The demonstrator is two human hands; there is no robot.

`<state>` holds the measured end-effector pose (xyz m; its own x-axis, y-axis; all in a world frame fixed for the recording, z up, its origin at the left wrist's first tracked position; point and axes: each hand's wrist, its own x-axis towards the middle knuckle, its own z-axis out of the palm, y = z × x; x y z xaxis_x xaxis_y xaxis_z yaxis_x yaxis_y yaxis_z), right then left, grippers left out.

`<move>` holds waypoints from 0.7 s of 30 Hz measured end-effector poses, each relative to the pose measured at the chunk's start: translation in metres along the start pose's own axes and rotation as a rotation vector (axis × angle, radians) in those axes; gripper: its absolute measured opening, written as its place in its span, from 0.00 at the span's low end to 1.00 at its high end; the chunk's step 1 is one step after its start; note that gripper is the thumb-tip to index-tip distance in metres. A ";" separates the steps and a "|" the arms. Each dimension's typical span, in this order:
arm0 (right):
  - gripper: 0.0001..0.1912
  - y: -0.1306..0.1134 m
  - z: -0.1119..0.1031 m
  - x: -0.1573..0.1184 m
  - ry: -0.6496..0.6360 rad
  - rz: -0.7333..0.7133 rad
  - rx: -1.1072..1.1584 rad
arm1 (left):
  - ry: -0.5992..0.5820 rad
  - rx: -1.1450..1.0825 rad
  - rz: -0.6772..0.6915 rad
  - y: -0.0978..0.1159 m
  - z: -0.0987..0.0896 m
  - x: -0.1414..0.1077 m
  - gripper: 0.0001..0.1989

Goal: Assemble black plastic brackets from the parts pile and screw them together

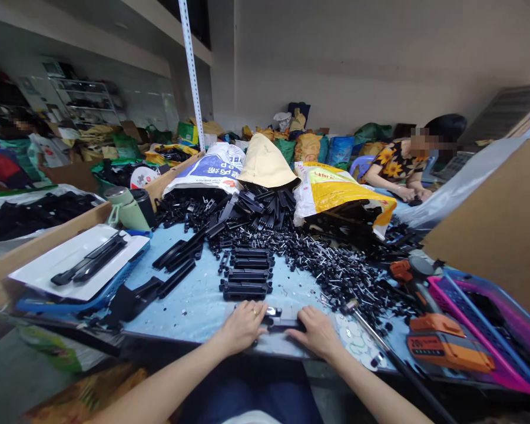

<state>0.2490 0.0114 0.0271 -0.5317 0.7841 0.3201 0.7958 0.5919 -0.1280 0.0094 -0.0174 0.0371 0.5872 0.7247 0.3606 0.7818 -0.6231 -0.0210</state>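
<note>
At the table's front edge, my left hand (244, 325) has its fingers closed on the left end of a black plastic part (280, 321). The fingers of my right hand (315, 331) are closed round the right end of the same part, which lies level between them. Just beyond it, several black assembled pieces (247, 274) are stacked in a column on the blue table surface (172, 312). A heap of small black parts and metal pins (335, 265) spreads behind and to the right.
An orange cordless tool (446, 341) and a pink basket (481, 347) stand at the right. A metal rod (380, 341) crosses the front edge. White tray (79, 262) and green bottle (128, 209) are at the left. Open sacks (344, 188) stand behind. Another person (401, 165) works at back right.
</note>
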 end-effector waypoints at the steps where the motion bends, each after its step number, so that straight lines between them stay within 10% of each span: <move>1: 0.24 0.004 -0.001 -0.003 -0.016 -0.012 -0.007 | -0.035 -0.020 -0.018 -0.001 0.000 0.007 0.17; 5: 0.25 -0.004 -0.029 -0.004 -0.014 -0.123 0.163 | -0.005 -0.208 -0.128 0.008 -0.018 0.012 0.21; 10: 0.27 -0.057 -0.062 -0.004 -0.054 -0.329 1.022 | 0.272 -0.837 -0.080 0.052 -0.064 -0.005 0.27; 14: 0.21 -0.108 -0.028 0.006 0.355 -0.078 1.455 | 0.578 -0.950 -0.103 0.083 -0.069 -0.005 0.26; 17: 0.14 -0.111 0.000 0.024 0.564 0.127 1.297 | 0.622 -0.711 -0.077 0.076 -0.051 -0.004 0.30; 21: 0.17 -0.033 -0.013 0.032 0.527 0.279 0.721 | 0.431 -0.167 -0.080 0.021 -0.018 -0.012 0.35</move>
<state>0.2092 0.0149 0.0537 -0.0080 0.8339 0.5519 0.4088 0.5064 -0.7592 0.0148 -0.0441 0.0493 0.3581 0.6060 0.7103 0.7562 -0.6345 0.1601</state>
